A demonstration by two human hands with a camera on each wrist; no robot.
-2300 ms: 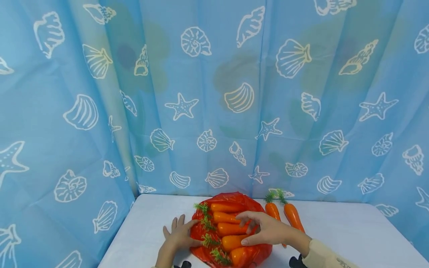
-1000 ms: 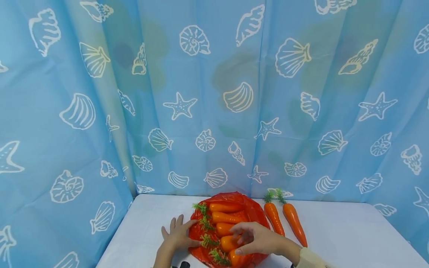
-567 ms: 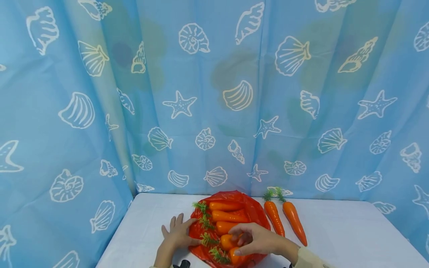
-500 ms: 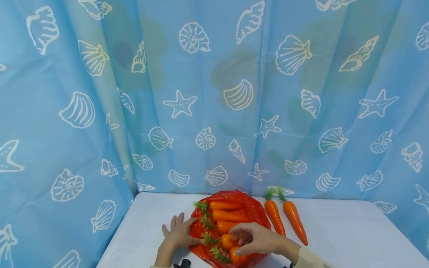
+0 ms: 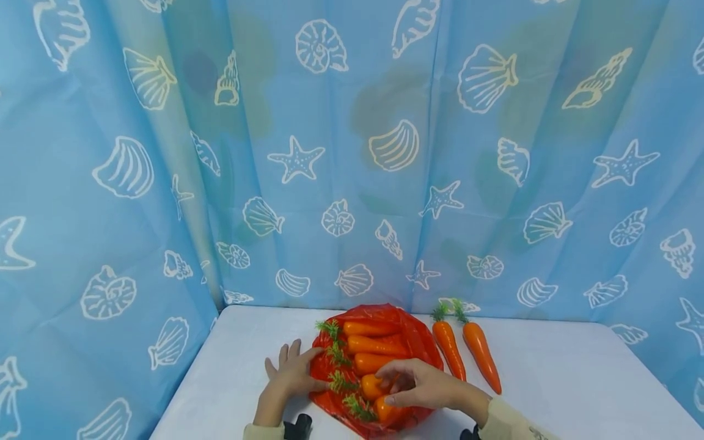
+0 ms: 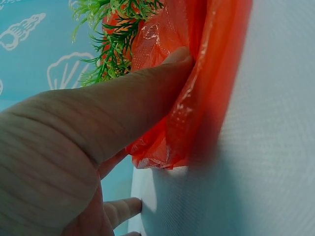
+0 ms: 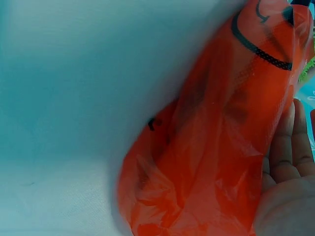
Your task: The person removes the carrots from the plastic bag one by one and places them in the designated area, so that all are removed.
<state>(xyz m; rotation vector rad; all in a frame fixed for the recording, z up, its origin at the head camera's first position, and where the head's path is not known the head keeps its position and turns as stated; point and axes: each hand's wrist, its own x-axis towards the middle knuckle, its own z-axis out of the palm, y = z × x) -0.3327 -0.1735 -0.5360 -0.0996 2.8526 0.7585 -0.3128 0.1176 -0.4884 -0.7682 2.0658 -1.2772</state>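
Observation:
In the head view a red plastic bag (image 5: pixel 422 342) lies on the white table with several orange carrots in it, their green tops pointing left. My left hand (image 5: pixel 290 374) touches the bag's left edge with thumb and index finger; its other fingers spread apart. In the left wrist view the straight thumb (image 6: pixel 142 93) presses into the bag's rim. My right hand (image 5: pixel 420 384) curls over the second-nearest carrot (image 5: pixel 371 386), its thumb beside the nearest carrot (image 5: pixel 385 410). The bag's side (image 7: pixel 206 162) hides the carrots in the right wrist view.
Two loose carrots, a thinner one (image 5: pixel 450 351) and a thicker one (image 5: pixel 482 357), lie right of the bag. Behind the table (image 5: pixel 561 379) hangs a blue curtain (image 5: pixel 352 183) with white shell prints, which also runs down the left side.
Over the earlier frames my right hand shifts toward the bag's near end, and its thumb and fingers draw closer together. My left hand stays at the bag's edge. The head view tilts down slightly.

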